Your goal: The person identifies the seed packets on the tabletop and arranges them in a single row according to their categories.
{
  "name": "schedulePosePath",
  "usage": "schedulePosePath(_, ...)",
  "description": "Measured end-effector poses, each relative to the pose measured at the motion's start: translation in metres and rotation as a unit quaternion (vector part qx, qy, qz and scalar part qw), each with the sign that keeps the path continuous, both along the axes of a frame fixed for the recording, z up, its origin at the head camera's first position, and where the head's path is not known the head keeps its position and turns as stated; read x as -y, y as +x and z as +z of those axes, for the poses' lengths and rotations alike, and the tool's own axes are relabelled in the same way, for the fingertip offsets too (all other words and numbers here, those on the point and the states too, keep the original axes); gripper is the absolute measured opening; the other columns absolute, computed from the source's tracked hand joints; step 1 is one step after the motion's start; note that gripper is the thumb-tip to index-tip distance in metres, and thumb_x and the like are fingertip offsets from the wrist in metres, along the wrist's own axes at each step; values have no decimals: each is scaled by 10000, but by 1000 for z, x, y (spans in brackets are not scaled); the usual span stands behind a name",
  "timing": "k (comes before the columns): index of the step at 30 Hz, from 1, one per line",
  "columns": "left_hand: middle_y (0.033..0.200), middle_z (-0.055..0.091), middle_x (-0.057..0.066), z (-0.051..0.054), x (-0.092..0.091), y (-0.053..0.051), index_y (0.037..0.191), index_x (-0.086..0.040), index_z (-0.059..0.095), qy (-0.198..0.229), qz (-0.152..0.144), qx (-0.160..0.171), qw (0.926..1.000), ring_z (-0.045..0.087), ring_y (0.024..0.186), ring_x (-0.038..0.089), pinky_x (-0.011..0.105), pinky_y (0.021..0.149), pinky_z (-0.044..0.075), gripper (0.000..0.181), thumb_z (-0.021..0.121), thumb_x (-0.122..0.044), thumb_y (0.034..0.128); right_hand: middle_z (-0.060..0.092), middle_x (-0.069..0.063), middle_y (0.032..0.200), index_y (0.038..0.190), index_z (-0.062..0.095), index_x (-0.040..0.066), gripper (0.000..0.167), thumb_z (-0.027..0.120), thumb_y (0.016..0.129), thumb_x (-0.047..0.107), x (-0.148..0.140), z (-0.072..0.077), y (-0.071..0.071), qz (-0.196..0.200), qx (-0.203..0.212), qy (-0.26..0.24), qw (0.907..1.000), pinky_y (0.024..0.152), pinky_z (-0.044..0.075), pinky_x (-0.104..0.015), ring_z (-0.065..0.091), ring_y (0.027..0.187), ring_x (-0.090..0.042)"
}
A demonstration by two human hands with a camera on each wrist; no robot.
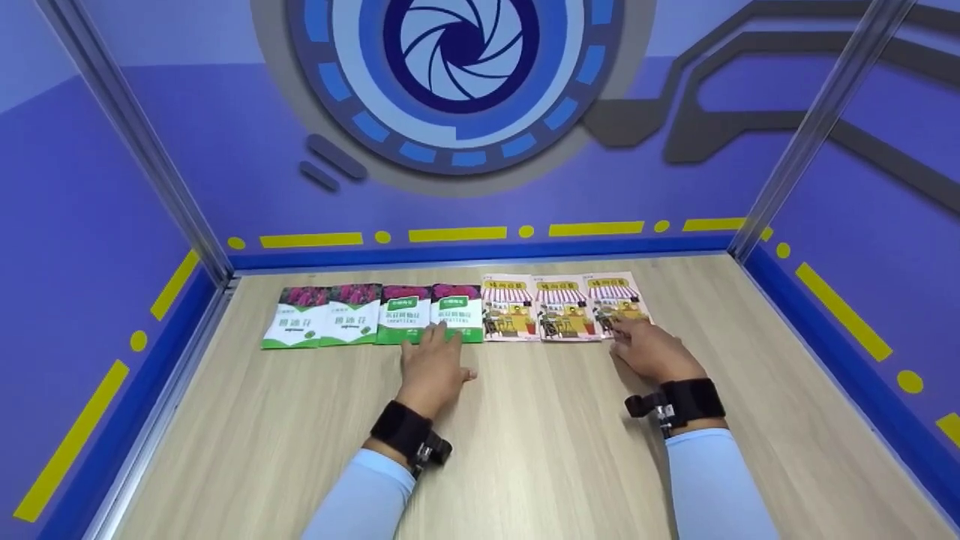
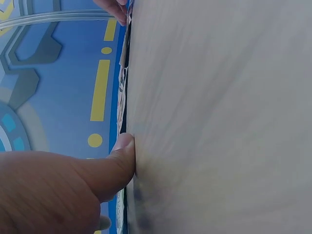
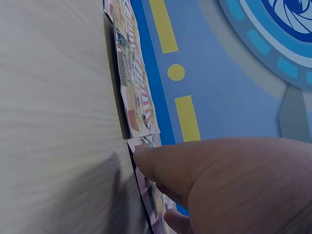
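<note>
A row of flat packets lies along the back of the table. At its left end are two white-green flower packets point(image 1: 291, 319) with small pink blooms. Beside them, two green-banded flower packets point(image 1: 403, 306) show magenta blooms. Three pink packets point(image 1: 508, 307) with a striped-awning stall picture make up the right part. My left hand point(image 1: 433, 367) rests its extended fingertips on the lower edges of the green-banded pair, thumb out to the side. The right hand point(image 1: 660, 352) touches the lower part of the rightmost pink packet point(image 1: 616, 298) with loosely bent fingers; its thumb point(image 3: 151, 158) lies at that packet's near edge.
The pale wooden table point(image 1: 540, 450) meets a blue printed wall point(image 1: 465, 210) just behind the row. Side walls with metal corner posts point(image 1: 142, 142) close in the left and right. Both wrists wear black straps point(image 1: 694, 401) with small cameras.
</note>
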State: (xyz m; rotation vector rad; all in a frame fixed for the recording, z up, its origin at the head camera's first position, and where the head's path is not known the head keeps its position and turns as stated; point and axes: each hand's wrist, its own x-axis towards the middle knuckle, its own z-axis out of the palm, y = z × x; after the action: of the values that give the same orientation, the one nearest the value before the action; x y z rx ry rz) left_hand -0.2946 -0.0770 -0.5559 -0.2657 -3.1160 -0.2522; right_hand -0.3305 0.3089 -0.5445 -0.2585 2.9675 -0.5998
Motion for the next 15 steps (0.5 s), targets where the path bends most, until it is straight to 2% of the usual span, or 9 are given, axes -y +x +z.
schedulePosePath(4, 1608, 316, 157, 0, 2, 0, 1519, -156, 463, -93, -30, -53, 9999, 253, 1481, 363, 668, 1113, 211, 815, 688, -595, 870, 552, -219, 1422, 1449, 540, 56, 493, 586, 1003, 262, 1, 2, -1, -9, 24, -28, 10000, 1049, 339, -688, 491, 1309, -463)
schedulePosePath(8, 1606, 328, 143, 1, 4, 0, 1507, -147, 480, -295, -112, -149, 9994, 256, 1482, 362, 667, 1121, 205, 812, 664, -623, 876, 508, -207, 1470, 1461, 521, 47, 497, 579, 1011, 250, 5, 5, -2, 50, -7, -286, 9996, 1091, 351, -612, 450, 1356, -439)
schedulePosePath(10, 1610, 325, 138, 3, 6, 0, 1506, -140, 482, -354, -187, -159, 9991, 257, 1485, 358, 665, 1129, 199, 809, 664, -619, 880, 464, -184, 1515, 1497, 479, 78, 520, 573, 1017, 255, 8, 8, -2, 18, -22, -442, 9990, 1123, 324, -586, 407, 1397, -412)
schedulePosePath(15, 1606, 330, 150, 12, 12, 0, 1496, -119, 493, -125, -375, -268, 9989, 288, 1477, 348, 616, 1146, 243, 748, 667, -557, 915, 398, -143, 1568, 1549, 402, 144, 592, 596, 1012, 300, 21, 20, 0, -69, -289, -589, 9978, 1164, 267, -559, 335, 1453, -368)
